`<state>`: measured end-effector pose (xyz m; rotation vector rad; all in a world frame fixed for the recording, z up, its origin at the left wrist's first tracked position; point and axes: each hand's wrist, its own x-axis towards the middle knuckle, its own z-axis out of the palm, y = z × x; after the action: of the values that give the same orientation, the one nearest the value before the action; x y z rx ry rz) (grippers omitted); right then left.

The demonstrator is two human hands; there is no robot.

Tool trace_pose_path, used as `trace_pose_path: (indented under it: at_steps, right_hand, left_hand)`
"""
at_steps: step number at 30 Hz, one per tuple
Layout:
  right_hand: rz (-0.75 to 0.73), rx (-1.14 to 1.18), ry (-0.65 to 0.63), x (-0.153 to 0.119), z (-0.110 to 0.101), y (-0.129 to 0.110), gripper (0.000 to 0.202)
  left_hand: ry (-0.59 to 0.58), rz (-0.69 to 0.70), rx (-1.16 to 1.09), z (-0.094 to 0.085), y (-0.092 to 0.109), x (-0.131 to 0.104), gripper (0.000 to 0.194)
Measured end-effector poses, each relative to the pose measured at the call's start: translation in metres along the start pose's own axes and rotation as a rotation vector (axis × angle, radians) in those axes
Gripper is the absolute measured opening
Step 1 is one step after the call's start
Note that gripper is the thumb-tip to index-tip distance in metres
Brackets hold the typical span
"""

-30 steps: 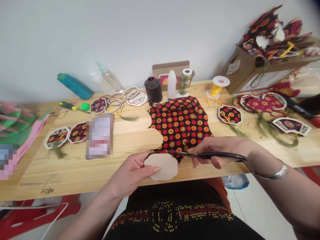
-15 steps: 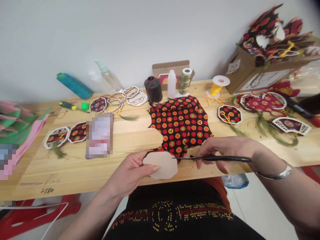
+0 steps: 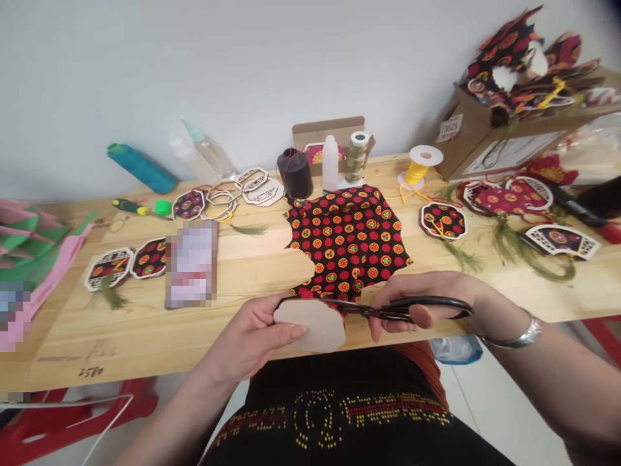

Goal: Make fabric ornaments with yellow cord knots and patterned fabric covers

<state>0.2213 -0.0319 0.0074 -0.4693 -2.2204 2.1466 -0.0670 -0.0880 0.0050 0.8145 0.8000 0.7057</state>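
Observation:
A pale, scallop-edged card is pinched in my left hand, its thumb lying on top of the card. Dark patterned cloth shows along the card's upper edge. My right hand grips black scissors, whose blades point left and meet the cloth at the card's upper right edge. Beyond the card, a black cloth with red and yellow flower dots lies spread on the table. Its left edge has a curved cut-out.
Behind the cloth stand a black thread cone, a white bottle and a yellow spool. Several ornaments with tassels lie on both sides. A cardboard box holds cloth scraps at the back right. A phone-like item lies left.
My right hand has moved slightly left and turned, and the scissors have come closer to the card's top edge, with their handles now spread more. The card has tilted slightly.

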Motion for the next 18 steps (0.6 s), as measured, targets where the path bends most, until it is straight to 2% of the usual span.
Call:
trace_pose_path:
  at_steps: [18]
  right_hand:
    - [-0.011,-0.018,0.019,0.0043,-0.0018,-0.0067,0.078]
  left_hand:
    - [0.007,-0.032,0.086,0.0021,0.0054,-0.0066,0.026]
